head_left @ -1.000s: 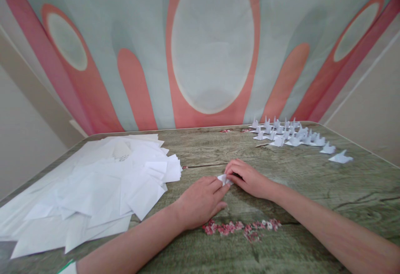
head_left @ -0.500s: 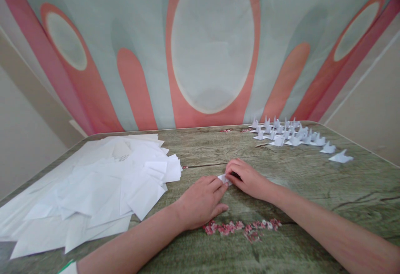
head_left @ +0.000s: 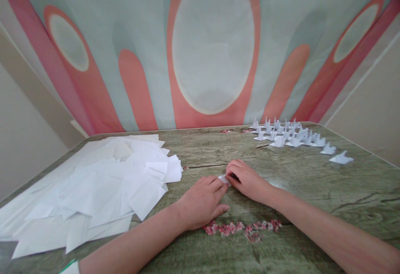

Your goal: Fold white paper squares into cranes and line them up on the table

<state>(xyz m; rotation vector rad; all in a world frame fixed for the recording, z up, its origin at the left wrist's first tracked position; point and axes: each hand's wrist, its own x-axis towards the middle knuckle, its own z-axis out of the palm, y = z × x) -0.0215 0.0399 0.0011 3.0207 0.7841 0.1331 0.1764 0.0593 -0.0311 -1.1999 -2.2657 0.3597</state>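
A small folded piece of white paper lies on the table between my two hands, mostly covered by fingers. My left hand rests palm down on the wood, fingers stretched out and the thumb apart. Its fingertips press on the near left part of the paper. My right hand is closed, with thumb and fingers pinching the right end of the same paper. How the paper is folded under the fingers cannot be made out.
Loose white paper sheets lie in a wide, overlapping pile on the left. Several folded paper cranes stand in rows at the back right, one crane nearer the right edge. The wood-patterned table meets a printed backdrop behind.
Both hands stay nearly in place on the folded paper. The right hand has shifted very slightly, and the view has moved a little.
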